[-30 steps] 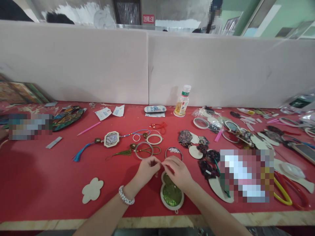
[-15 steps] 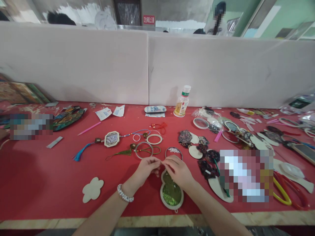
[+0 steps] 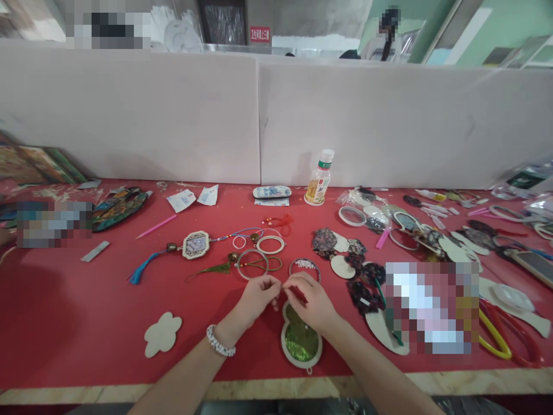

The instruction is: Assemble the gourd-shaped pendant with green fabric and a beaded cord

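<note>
My left hand [image 3: 260, 294] and my right hand [image 3: 311, 301] meet at the fingertips above the red table. Both are closed in a pinch; whatever lies between the fingers is too small to make out. Just below my right hand is a gourd-shaped pendant [image 3: 301, 344] with a pale rim and shiny green filling, its upper part half covered by the hand. Beyond the fingertips lies a round frame holding small white beads [image 3: 305, 264]. A metal ring [image 3: 239, 271] and a green tassel [image 3: 216, 270] rest near my left hand.
A pale flower-shaped wooden piece [image 3: 163, 335] lies on the left. An octagonal pendant [image 3: 196, 245] with a blue tassel, a pink pencil [image 3: 156, 226] and a bottle [image 3: 319, 178] stand or lie farther back. Dark shell-like pieces [image 3: 365, 295] and red-handled pliers [image 3: 521, 337] are on the right.
My fingers shift slightly at the fingertips, and my right hand uncovers a little more of the pendant's upper part. Everything on the table stays in place.
</note>
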Available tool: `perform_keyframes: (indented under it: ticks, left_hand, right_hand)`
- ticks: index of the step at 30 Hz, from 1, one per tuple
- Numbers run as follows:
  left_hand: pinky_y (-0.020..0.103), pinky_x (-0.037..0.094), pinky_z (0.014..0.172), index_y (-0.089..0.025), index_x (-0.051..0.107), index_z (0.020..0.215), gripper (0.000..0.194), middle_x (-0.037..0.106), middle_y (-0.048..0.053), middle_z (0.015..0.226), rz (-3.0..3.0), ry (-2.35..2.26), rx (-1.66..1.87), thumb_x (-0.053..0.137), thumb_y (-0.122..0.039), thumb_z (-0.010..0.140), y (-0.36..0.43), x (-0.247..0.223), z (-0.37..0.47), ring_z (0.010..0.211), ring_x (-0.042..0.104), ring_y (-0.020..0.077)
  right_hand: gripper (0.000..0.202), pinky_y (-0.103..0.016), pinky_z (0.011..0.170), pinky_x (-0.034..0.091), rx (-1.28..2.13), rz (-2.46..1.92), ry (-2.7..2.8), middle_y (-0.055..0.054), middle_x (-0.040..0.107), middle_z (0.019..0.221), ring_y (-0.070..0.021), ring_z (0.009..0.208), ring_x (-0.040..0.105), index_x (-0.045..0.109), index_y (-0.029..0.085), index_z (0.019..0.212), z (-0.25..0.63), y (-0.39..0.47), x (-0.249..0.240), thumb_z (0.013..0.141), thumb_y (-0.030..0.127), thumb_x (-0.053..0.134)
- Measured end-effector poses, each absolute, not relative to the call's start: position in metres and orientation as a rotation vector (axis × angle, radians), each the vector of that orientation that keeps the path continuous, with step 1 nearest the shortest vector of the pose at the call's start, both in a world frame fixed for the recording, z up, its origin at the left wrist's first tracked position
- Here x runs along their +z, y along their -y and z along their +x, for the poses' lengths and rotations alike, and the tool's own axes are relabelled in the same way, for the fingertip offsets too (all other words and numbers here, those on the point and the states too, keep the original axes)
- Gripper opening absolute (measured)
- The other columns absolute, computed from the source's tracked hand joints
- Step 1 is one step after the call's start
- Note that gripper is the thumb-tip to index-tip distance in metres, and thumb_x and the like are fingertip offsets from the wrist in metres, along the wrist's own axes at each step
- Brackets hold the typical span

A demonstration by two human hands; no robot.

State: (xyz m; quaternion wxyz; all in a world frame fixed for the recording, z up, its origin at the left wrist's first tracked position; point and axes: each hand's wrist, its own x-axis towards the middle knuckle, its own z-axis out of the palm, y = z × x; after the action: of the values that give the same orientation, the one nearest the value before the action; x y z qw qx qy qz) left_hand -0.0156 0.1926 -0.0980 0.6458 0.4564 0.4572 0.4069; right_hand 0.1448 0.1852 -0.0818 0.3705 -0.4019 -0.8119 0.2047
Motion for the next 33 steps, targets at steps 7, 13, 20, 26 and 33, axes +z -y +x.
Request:
perform_keyframes:
  ticks: [7, 13, 20, 26, 33]
  left_hand:
    - [0.018, 0.036, 0.041, -0.015, 0.052, 0.064, 0.012, 0.044, -0.008, 0.044, 1.122, -1.040, 0.949, 0.055, -0.025, 0.069, -0.192, -0.095, -0.014, 0.037, 0.042, 0.0058]
    - [0.018, 0.036, 0.041, -0.015, 0.052, 0.064, 0.010, 0.047, -0.007, 0.048, 1.236, -1.054, 0.929, 0.054, -0.023, 0.069, -0.191, -0.095, -0.014, 0.038, 0.044, 0.0058]
    - [0.020, 0.038, 0.043, -0.013, 0.056, 0.067, 0.017, 0.049, -0.004, 0.050, 1.143, -1.038, 0.933, 0.048, -0.027, 0.071, -0.189, -0.090, -0.014, 0.040, 0.046, 0.0078]
    - [0.020, 0.040, 0.051, -0.015, 0.055, 0.071, 0.004, 0.053, -0.002, 0.062, 1.336, -1.021, 0.940, 0.053, -0.018, 0.070, -0.186, -0.090, -0.013, 0.050, 0.048, 0.0090]
    - [0.020, 0.041, 0.058, -0.015, 0.056, 0.071, 0.007, 0.055, 0.000, 0.065, 1.596, -1.083, 0.947, 0.050, -0.015, 0.074, -0.182, -0.087, -0.012, 0.061, 0.050, 0.0118]
  right_hand:
    - [0.015, -0.029, 0.071, 0.046, 0.573, -1.017, 2.064, -0.006, 0.057, 0.084, -0.0170, 0.080, 0.054, 0.055, 0.020, 0.087, 0.145, -0.184, -0.081, 0.077, 0.011, 0.048]
    - [0.016, -0.028, 0.070, 0.046, 0.535, -1.039, 2.050, -0.006, 0.057, 0.081, -0.0167, 0.077, 0.054, 0.055, 0.019, 0.083, 0.144, -0.184, -0.085, 0.073, 0.008, 0.048]
    - [0.012, -0.026, 0.066, 0.044, 0.558, -1.099, 2.024, -0.004, 0.056, 0.074, -0.0156, 0.071, 0.053, 0.054, 0.018, 0.077, 0.144, -0.185, -0.082, 0.073, 0.009, 0.048]
    - [0.011, -0.023, 0.059, 0.042, 0.666, -1.131, 1.948, -0.001, 0.052, 0.068, -0.0129, 0.064, 0.051, 0.050, 0.019, 0.071, 0.144, -0.184, -0.078, 0.071, 0.009, 0.046]
    - [0.011, -0.021, 0.056, 0.040, 0.730, -1.111, 1.905, 0.001, 0.050, 0.064, -0.0115, 0.059, 0.049, 0.048, 0.019, 0.066, 0.142, -0.185, -0.078, 0.068, 0.008, 0.045]
